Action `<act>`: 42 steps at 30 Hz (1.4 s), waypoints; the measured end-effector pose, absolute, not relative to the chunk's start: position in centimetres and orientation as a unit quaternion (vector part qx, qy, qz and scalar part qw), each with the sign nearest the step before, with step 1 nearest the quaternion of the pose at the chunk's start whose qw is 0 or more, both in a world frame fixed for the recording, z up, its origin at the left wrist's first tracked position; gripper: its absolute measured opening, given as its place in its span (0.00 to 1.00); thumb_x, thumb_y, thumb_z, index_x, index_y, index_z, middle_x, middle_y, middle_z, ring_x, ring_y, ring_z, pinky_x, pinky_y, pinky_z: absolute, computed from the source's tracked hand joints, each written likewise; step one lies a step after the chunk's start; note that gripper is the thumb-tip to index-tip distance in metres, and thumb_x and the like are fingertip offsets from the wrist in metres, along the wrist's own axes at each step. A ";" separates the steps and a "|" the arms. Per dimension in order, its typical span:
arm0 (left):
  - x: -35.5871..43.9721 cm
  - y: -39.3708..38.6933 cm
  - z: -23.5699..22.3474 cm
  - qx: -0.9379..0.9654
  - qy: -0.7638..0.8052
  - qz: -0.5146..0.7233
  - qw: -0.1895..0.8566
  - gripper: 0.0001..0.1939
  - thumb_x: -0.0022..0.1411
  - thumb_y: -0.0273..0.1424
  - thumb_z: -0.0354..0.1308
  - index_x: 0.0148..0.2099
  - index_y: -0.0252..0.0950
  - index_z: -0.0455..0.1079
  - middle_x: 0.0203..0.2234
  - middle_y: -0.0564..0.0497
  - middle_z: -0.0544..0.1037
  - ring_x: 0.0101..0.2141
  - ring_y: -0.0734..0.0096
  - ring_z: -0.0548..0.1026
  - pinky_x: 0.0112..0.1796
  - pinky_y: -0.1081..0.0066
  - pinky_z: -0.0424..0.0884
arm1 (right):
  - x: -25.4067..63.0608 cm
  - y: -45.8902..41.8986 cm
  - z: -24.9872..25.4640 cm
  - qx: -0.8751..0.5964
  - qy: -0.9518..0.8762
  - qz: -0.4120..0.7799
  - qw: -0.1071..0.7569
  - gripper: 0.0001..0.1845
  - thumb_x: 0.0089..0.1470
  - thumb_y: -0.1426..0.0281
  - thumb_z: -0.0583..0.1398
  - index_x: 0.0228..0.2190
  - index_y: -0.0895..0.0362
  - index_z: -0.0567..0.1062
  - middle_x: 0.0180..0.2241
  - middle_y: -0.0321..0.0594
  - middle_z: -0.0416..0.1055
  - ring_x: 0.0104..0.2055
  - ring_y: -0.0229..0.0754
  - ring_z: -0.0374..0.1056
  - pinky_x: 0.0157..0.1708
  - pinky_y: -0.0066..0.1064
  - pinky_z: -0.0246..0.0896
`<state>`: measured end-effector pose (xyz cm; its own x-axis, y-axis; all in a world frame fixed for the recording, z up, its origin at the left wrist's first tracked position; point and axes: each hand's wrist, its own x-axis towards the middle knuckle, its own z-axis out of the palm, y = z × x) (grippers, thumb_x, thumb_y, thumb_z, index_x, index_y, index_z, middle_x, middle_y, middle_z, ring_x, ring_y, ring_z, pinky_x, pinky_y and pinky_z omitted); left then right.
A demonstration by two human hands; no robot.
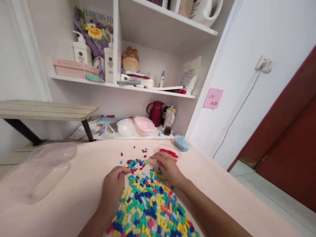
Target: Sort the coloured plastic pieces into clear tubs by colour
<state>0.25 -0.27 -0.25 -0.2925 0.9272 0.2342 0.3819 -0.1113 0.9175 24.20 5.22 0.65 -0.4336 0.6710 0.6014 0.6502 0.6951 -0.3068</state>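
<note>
A large heap of small plastic building bricks (153, 204) in many colours spreads over the table in front of me. My left hand (114, 184) rests at its left side, fingers curled together, the tips at the edge of a smaller cluster of bricks (135, 164). Whether a brick is between those fingertips is hidden. Over the far right part of the heap, my right hand (168, 167) is palm down with its fingers stretched forward and slightly bent. Just beyond it stands a clear tub of red bricks (169, 152), partly covered by the hand.
A tub of light blue bricks (182, 144) stands at the table's back right. Clear plastic containers (49, 174) lie on the left. Behind the table are a pink bowl (144, 125), a dark red jug (156, 113) and a bottle (169, 122), under loaded shelves (148, 89).
</note>
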 end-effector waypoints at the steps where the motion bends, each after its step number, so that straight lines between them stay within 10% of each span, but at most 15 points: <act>1: 0.3 -0.3 -0.2 0.534 0.613 0.520 0.262 0.15 0.50 0.29 0.48 0.29 0.41 0.76 0.32 0.50 0.83 0.38 0.61 0.79 0.43 0.65 0.71 | 23.7 5.0 0.4 -0.377 -0.865 0.021 0.331 0.22 0.60 0.78 0.52 0.51 0.51 0.75 0.49 0.46 0.73 0.49 0.47 0.68 0.49 0.41 0.64; 42: 0.2 -0.1 -0.4 0.524 0.630 0.509 0.263 0.15 0.50 0.30 0.48 0.30 0.41 0.78 0.33 0.50 0.84 0.40 0.60 0.79 0.44 0.65 0.70 | 22.7 5.3 0.3 -0.451 -0.841 0.042 0.296 0.07 0.54 0.76 0.63 0.32 0.52 0.80 0.35 0.39 0.77 0.41 0.45 0.70 0.42 0.35 0.61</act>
<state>0.17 -0.06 -0.42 -0.3118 0.9283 0.2026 0.3921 -0.0686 0.9174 22.73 5.26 0.25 -0.4171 0.7839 0.4600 0.7336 0.5891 -0.3387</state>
